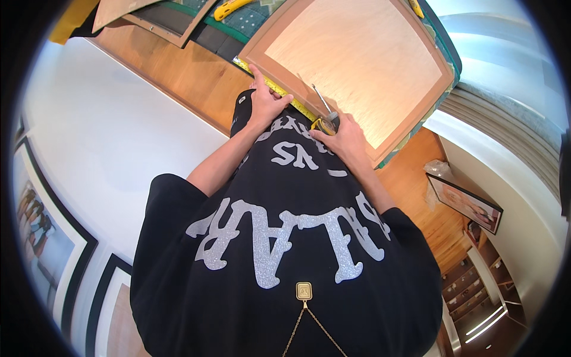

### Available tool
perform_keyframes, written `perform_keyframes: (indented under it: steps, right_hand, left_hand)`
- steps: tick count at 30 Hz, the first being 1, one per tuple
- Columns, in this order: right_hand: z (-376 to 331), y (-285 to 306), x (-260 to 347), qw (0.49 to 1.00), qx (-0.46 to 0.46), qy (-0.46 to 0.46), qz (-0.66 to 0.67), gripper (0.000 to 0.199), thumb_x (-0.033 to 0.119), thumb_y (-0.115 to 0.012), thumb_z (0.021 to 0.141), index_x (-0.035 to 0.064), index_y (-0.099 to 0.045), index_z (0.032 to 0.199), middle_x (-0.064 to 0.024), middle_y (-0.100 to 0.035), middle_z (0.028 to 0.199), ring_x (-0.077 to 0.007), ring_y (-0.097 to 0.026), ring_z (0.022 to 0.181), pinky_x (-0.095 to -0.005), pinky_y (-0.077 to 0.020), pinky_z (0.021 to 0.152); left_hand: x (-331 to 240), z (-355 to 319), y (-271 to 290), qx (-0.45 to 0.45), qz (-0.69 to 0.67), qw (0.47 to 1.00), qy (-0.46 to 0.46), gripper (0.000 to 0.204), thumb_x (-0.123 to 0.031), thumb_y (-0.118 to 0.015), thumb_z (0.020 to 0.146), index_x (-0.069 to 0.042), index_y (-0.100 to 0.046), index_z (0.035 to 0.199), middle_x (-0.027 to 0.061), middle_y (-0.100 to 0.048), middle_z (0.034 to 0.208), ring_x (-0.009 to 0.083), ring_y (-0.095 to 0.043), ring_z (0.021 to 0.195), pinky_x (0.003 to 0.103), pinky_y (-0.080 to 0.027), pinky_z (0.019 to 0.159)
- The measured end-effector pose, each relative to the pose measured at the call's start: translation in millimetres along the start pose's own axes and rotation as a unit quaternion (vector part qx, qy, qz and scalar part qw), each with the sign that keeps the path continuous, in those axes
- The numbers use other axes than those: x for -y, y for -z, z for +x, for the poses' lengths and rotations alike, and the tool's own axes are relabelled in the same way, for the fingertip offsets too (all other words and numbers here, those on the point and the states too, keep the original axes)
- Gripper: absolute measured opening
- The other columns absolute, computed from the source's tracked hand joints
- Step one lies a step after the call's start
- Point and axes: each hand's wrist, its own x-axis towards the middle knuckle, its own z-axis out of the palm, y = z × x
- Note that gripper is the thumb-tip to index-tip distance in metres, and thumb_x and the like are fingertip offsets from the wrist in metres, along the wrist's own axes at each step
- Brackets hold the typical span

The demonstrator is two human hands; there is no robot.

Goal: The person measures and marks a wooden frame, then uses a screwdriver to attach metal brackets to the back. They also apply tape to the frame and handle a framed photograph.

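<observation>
A tape measure's yellow blade (275,87) is drawn out along the near edge of a wooden panel (357,47) with a tan border. My left hand (269,104) grips the blade, index finger and thumb spread along it; its other fingers are mostly hidden. In my right hand (350,141) is the tape measure's yellow-and-black case (322,126), at the panel's near corner. The same hand also holds a screwdriver (325,100), its metal shaft pointing up and away over the panel.
The panel lies on a green patterned padded surface (244,27). A yellow-handled tool (231,8) lies beyond it, near another wooden frame (157,30). Wooden flooring (157,65) runs beside a white wall (119,113). A framed picture (467,203) leans at the right.
</observation>
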Motion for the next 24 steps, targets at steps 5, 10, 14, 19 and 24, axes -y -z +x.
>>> perform_keyframes:
  steps: [5, 10, 14, 19, 24]
  right_hand:
    - [3, 0, -4, 0.978, 0.082, -0.062, 0.181, 0.057, 0.040, -0.086, 0.065, 0.0006, -0.065, 0.101, -0.0194, -0.070, 0.092, -0.0346, -0.068, 0.087, -0.0420, -0.0535, 0.080]
    - [0, 9, -14, 0.965, 0.047, -0.057, 0.252, 0.052, 0.030, -0.080, 0.064, 0.0023, -0.064, 0.104, -0.0200, -0.070, 0.087, -0.0369, -0.069, 0.084, -0.0435, -0.0552, 0.079]
    - [19, 48, -22, 0.965, -0.054, -0.034, 0.254, 0.050, 0.028, -0.083, 0.065, 0.0009, -0.059, 0.099, -0.0180, -0.070, 0.083, -0.0349, -0.070, 0.077, -0.0411, -0.0562, 0.072]
    - [110, 103, -53, 0.972, -0.165, -0.016, 0.167, 0.047, 0.025, -0.086, 0.063, 0.0029, -0.057, 0.094, -0.0146, -0.069, 0.078, -0.0322, -0.070, 0.070, -0.0392, -0.0555, 0.065]
    - [237, 174, -103, 0.973, -0.198, 0.012, 0.116, 0.044, 0.023, -0.082, 0.064, 0.0044, -0.061, 0.098, -0.0114, -0.068, 0.076, -0.0283, -0.067, 0.068, -0.0360, -0.0537, 0.066]
  left_hand:
    - [-18, -15, 1, -0.018, 0.024, 0.999, -0.018, 0.123, 0.001, -0.074, 0.083, -0.007, 0.029, 0.151, 0.0089, -0.063, 0.077, 0.0153, -0.067, 0.065, 0.027, -0.056, 0.060]
    - [-70, -32, -21, -0.030, 0.017, 0.999, -0.038, 0.114, 0.005, -0.067, 0.087, -0.013, 0.022, 0.155, 0.0099, -0.064, 0.082, 0.0149, -0.066, 0.069, 0.027, -0.056, 0.063]
    - [-108, 3, -56, 0.022, -0.034, 0.998, -0.040, 0.115, 0.007, -0.065, 0.087, -0.019, 0.024, 0.155, 0.0147, -0.064, 0.092, 0.0168, -0.067, 0.071, 0.030, -0.059, 0.064]
    - [-158, 110, -121, 0.079, -0.073, 0.991, -0.078, 0.119, 0.007, -0.067, 0.086, -0.020, 0.027, 0.153, 0.0165, -0.064, 0.094, 0.0186, -0.068, 0.071, 0.031, -0.060, 0.063]
    - [-202, 239, -162, 0.064, -0.122, 0.988, -0.075, 0.120, 0.006, -0.069, 0.084, -0.008, 0.030, 0.150, 0.0138, -0.065, 0.089, 0.0179, -0.068, 0.070, 0.031, -0.061, 0.062]
